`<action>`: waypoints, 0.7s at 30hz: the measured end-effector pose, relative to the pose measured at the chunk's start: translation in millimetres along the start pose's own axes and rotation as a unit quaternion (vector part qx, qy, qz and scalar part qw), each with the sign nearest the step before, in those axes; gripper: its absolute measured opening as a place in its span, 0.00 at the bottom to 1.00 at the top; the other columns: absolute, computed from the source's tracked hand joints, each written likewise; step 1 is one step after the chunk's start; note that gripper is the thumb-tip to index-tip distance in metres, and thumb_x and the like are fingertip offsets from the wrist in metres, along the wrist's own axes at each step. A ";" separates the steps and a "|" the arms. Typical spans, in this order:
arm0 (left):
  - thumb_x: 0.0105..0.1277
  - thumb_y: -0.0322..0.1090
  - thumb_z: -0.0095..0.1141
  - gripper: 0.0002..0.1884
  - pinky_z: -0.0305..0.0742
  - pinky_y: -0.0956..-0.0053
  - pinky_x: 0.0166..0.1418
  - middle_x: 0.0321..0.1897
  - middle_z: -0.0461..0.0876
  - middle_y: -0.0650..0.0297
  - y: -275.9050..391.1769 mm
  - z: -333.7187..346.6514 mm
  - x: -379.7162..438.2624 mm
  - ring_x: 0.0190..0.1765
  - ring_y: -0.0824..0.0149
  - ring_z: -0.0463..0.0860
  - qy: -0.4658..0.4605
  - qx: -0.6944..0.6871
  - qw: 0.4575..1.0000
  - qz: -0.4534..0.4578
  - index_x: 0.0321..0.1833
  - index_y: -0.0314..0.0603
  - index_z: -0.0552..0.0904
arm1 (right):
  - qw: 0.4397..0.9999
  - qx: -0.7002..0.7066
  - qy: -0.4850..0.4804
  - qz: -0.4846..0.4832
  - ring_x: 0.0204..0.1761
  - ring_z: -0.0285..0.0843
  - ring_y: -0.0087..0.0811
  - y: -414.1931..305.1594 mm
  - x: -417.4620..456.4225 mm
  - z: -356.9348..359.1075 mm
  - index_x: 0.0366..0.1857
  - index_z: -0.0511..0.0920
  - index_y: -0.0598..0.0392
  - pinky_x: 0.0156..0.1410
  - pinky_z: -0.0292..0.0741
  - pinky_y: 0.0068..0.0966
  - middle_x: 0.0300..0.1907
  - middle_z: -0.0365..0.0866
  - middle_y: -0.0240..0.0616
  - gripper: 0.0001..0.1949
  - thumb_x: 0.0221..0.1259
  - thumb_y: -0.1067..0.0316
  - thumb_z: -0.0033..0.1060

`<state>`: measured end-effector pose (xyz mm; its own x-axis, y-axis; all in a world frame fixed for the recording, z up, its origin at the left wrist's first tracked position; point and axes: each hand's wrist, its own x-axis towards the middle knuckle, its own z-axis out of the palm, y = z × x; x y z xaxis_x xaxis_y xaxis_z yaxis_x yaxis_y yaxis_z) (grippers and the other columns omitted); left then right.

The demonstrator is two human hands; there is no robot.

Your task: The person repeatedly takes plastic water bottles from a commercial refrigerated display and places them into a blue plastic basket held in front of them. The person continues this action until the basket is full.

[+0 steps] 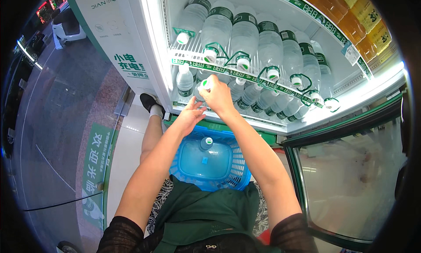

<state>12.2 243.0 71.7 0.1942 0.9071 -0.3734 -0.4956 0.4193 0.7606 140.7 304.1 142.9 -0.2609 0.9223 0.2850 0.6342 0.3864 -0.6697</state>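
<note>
My right hand (217, 94) grips a small clear plastic water bottle by its neck, just under the white cap (205, 84), at the front of the fridge's lower shelf. Below and left of it, my left hand (190, 119) is empty, palm up, with its fingers apart close to the bottle's lower part. Much of that bottle is hidden by my hands. Between my forearms sits a blue plastic basket (241, 161) with one small water bottle (206, 143) upright at its far end. More small bottles (249, 96) stand in rows on the lower shelf.
Large water bottles (245, 36) with green carry loops fill the wire shelf (197, 60) above my hands. Bottles of amber drink (358, 19) stand higher up. The fridge's glass door (348, 180) hangs open at right. A white cabinet panel (115, 36) borders the left side.
</note>
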 end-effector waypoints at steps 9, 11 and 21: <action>0.66 0.19 0.46 0.45 0.68 0.61 0.68 0.78 0.54 0.56 9.8 6.0 12.0 0.67 0.60 0.72 0.026 0.049 0.998 -0.021 0.81 0.44 0.36 | 0.999 -0.027 0.000 0.029 0.38 0.85 0.49 8.5 18.5 12.4 0.41 0.77 0.57 0.44 0.78 0.43 0.32 0.86 0.47 0.18 0.53 0.56 0.66; 0.67 0.20 0.47 0.44 0.67 0.60 0.69 0.78 0.54 0.54 11.1 7.2 10.1 0.68 0.59 0.71 0.035 0.061 0.997 -0.022 0.81 0.44 0.36 | 0.997 -0.067 -0.002 0.033 0.38 0.85 0.50 3.3 18.2 10.7 0.45 0.76 0.56 0.43 0.78 0.43 0.32 0.86 0.45 0.20 0.54 0.55 0.65; 0.68 0.24 0.49 0.38 0.67 0.58 0.71 0.77 0.55 0.51 -19.1 -17.5 -20.6 0.69 0.54 0.70 0.014 0.114 0.991 -0.074 0.80 0.41 0.49 | 1.000 0.000 -0.019 0.023 0.42 0.84 0.51 9.0 -34.8 -7.1 0.59 0.71 0.54 0.47 0.79 0.47 0.41 0.85 0.49 0.25 0.58 0.58 0.61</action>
<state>2.8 215.6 55.6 0.2242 0.8354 -0.5018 -0.2581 0.5474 0.7960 160.6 275.5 131.9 -0.2582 0.9388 0.2281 0.6457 0.3433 -0.6821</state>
